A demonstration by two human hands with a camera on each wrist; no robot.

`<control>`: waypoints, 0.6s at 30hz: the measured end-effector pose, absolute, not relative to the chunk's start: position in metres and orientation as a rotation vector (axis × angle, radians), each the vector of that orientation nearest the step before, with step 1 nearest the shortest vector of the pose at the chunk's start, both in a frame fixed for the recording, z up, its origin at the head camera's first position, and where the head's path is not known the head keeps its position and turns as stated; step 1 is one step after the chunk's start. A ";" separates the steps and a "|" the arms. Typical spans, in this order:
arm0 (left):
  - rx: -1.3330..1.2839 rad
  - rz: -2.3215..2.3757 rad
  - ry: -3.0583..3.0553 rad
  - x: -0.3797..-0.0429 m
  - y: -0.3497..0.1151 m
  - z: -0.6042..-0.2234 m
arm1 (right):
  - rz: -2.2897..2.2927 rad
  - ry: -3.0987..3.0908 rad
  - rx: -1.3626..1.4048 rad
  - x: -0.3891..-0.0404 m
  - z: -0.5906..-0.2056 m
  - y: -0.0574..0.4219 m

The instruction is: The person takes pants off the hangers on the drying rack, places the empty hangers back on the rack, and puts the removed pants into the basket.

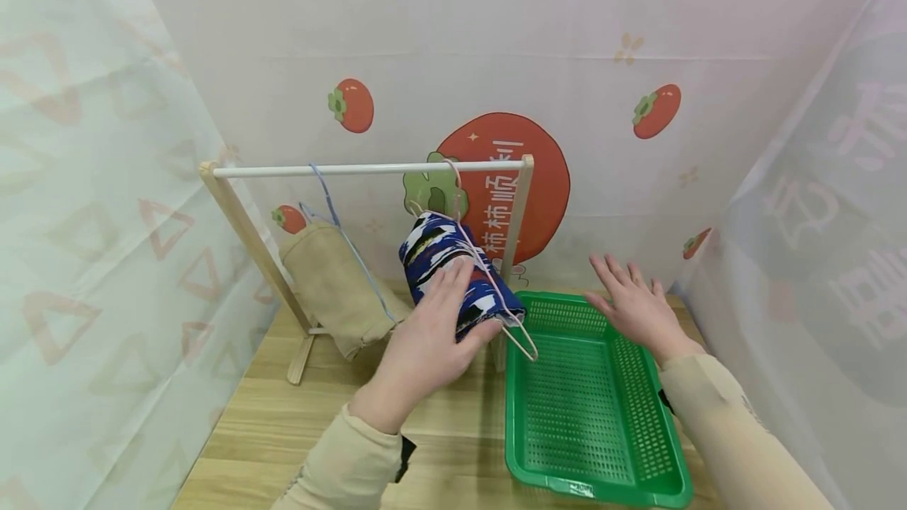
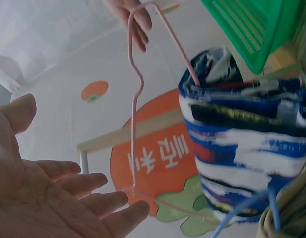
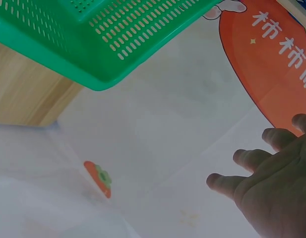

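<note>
On the pink hanger [image 1: 459,215] hangs a folded blue, white and black patterned cloth [image 1: 425,246]. My left hand [image 1: 428,341] is held in front of it, fingers extended; in the left wrist view a gap shows between the hand [image 2: 53,193] and the pink hanger [image 2: 133,124]. To the left, a folded beige cloth [image 1: 329,282] hangs from a blue hanger [image 1: 328,199]. Over the far right part of the green basket [image 1: 520,415] my right hand [image 1: 638,309] hovers, fingers spread and holding nothing.
Both hangers hook over the white bar [image 1: 383,170] of a wooden-legged rack [image 1: 244,223]. The rack and perforated basket stand on a wooden table [image 1: 262,423]. Printed sheets [image 1: 744,124] with persimmon pictures enclose the back and sides.
</note>
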State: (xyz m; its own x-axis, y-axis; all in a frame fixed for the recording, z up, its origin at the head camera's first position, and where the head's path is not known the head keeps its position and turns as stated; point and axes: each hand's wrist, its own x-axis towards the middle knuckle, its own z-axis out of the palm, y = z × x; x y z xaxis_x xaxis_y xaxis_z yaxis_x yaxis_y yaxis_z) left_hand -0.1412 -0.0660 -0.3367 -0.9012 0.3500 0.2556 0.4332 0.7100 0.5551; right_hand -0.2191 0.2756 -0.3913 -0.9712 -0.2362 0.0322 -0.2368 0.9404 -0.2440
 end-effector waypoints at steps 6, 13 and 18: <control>-0.513 -1.070 -2.823 -0.142 -0.043 -0.356 | 0.352 -3.098 0.410 -0.225 -0.389 0.269; -0.318 -1.169 -2.737 -0.141 -0.013 -0.381 | 0.345 -3.076 0.453 -0.231 -0.387 0.259; -0.232 -1.236 -2.668 -0.143 0.004 -0.395 | 0.350 -3.077 0.494 -0.236 -0.385 0.251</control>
